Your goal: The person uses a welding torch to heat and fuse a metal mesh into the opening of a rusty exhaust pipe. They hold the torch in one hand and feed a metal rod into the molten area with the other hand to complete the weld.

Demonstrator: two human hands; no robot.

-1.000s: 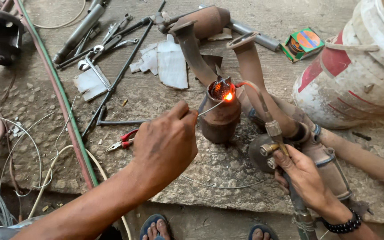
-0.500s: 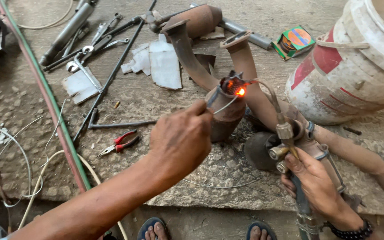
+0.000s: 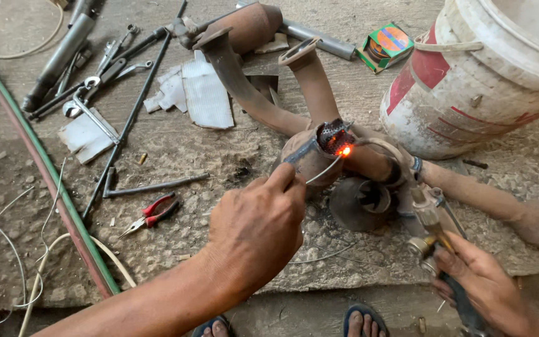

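A rusty exhaust pipe assembly (image 3: 310,100) lies on the rough concrete. One spot near its round can-shaped body (image 3: 304,163) glows orange (image 3: 344,150). My left hand (image 3: 257,228) pinches a thin filler rod (image 3: 324,170) whose tip meets the glow. At the lower right, my right hand (image 3: 478,287) grips a brass gas torch (image 3: 428,221). Its curved nozzle arcs over to the same hot spot.
A large white and red bucket (image 3: 488,75) stands at the right. Red-handled pliers (image 3: 151,213), wrenches (image 3: 101,68), steel rods, paper scraps and a small colourful box (image 3: 385,47) lie around. A green and red hose (image 3: 51,193) runs down the left. My sandalled toes (image 3: 363,321) show below.
The view has drifted so the pipe sits further right and up. My left hand has lowered and pulled back a little, rod still at the glow. The right hand moved lower right.
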